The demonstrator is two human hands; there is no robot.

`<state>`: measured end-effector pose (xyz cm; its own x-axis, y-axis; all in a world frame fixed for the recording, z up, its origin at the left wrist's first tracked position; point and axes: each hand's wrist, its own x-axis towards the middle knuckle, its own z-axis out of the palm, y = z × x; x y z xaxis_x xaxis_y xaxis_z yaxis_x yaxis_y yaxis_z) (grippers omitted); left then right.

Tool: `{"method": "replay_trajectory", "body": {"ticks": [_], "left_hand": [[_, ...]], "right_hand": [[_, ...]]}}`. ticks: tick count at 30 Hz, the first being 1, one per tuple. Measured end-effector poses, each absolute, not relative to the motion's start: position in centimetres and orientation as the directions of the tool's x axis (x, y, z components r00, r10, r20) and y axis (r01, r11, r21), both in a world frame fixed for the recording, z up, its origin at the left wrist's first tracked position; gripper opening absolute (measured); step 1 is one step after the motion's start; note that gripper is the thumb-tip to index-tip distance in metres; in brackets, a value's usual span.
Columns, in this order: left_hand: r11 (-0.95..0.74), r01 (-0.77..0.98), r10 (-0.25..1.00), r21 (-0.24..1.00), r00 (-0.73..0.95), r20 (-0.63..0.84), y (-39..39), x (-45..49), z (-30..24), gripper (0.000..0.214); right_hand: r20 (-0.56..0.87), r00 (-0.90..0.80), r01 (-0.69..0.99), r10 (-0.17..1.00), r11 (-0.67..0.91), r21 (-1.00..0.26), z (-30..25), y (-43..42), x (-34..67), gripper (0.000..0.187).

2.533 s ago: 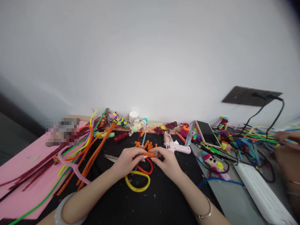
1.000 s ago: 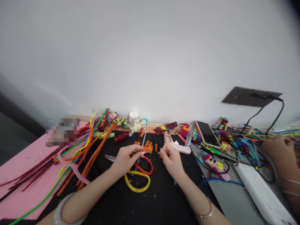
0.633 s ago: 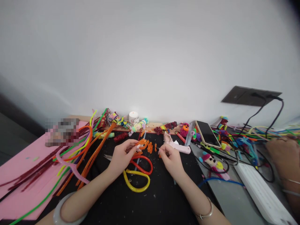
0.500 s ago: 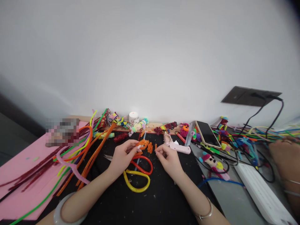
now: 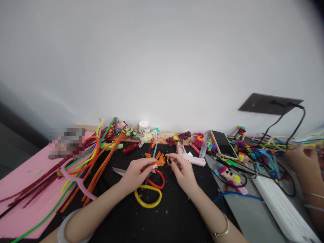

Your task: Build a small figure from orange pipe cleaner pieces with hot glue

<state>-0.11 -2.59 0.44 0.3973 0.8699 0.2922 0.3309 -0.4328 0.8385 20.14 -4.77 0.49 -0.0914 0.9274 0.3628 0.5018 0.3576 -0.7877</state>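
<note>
My left hand pinches a cluster of short orange pipe-cleaner pieces between thumb and fingers. Close by on the right, my right hand has its fingertips closed on a small orange pipe-cleaner piece, beside the cluster. Partly under my left hand lie scissors with one red and one yellow handle, blades pointing left. Beyond my right hand rests a pale pink glue gun.
Long pipe cleaners lie at left over a pink sheet. Along the wall stand a white paper cup and several fuzzy figures. To the right are a phone, a power strip, cables and another person's hand.
My left hand has shifted slightly right, and the orange cluster has turned in its fingers. My right fingers have moved up a little. The other person's hand has moved slightly left.
</note>
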Motion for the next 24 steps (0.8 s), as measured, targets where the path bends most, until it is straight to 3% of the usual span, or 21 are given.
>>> {"method": "replay_trajectory", "body": {"ticks": [9,24], "left_hand": [[-0.528,0.365,0.810,0.767,0.489,0.325,-2.64,-0.24,0.47,0.023],[-0.512,0.356,0.818,0.782,0.479,0.318,-2.56,-0.26,0.35,0.021]], "right_hand": [[0.435,-0.239,0.431,0.868,0.496,-0.754,0.99,-4.57,20.08,0.025],[0.465,-0.178,0.453,0.867,0.492,-0.743,0.90,-4.74,19.95,0.018]]}}
